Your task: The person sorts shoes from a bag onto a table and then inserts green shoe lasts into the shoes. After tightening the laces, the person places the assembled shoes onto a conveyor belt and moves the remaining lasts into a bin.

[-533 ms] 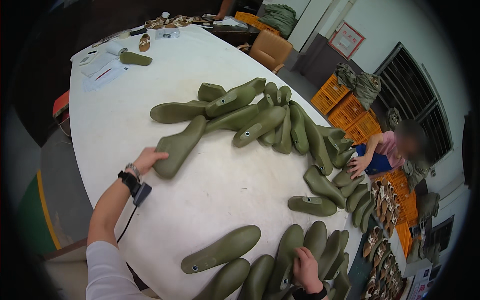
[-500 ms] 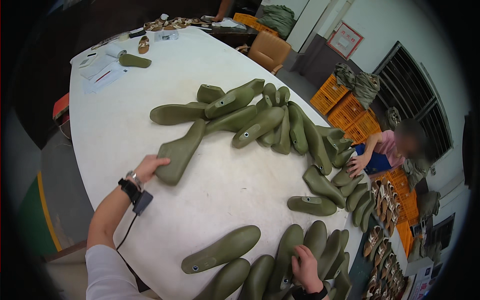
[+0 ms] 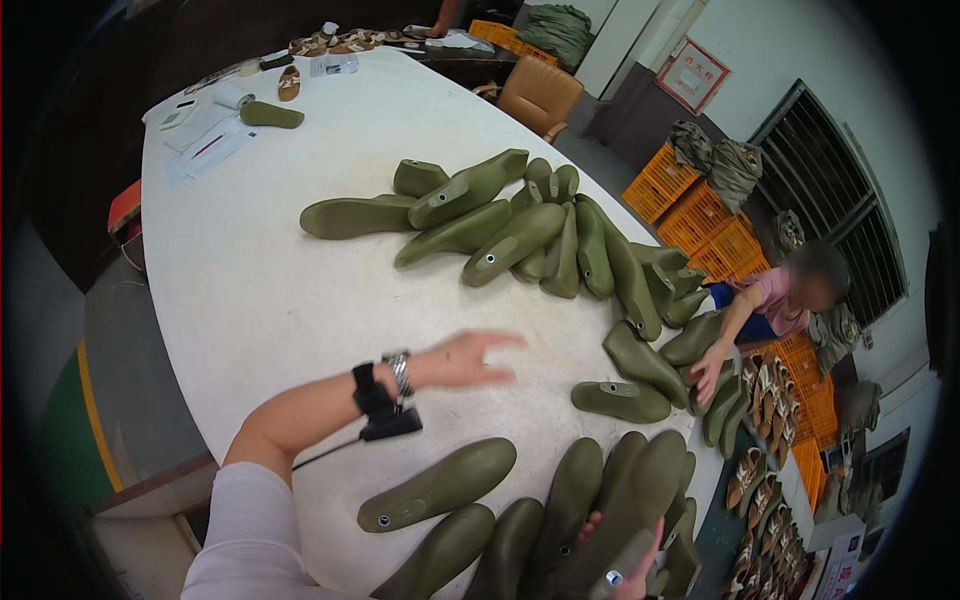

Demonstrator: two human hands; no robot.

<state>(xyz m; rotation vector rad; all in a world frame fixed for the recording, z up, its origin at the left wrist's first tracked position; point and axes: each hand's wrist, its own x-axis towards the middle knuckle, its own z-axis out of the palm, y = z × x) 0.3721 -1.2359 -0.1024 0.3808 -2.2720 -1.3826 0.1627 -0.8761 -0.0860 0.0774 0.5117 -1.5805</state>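
Observation:
My left hand (image 3: 472,358) hangs blurred above the white table, its fingers stretched out and holding nothing. At the lower edge, my right hand (image 3: 640,572) is wrapped round a green shoe last (image 3: 632,500) and holds it up over the others. Several more green lasts lie under and beside it; a single last (image 3: 440,485) is to their left, below my left hand. Beyond my hands, a curved heap of green lasts (image 3: 515,245) spreads across the table. Another last (image 3: 620,402) lies to the right of my left hand.
Across the table at the right, a co-worker's hand (image 3: 710,372) reaches onto lasts. Sandals (image 3: 765,400) stand in rows beyond the right edge, near orange crates (image 3: 700,225). Papers (image 3: 210,150), a last (image 3: 272,115) and a sandal (image 3: 289,83) lie far left.
My left hand has let go of the last it held and moved right; that last is gone from its place. My right hand now holds up a last. The co-worker's hand has shifted slightly lower.

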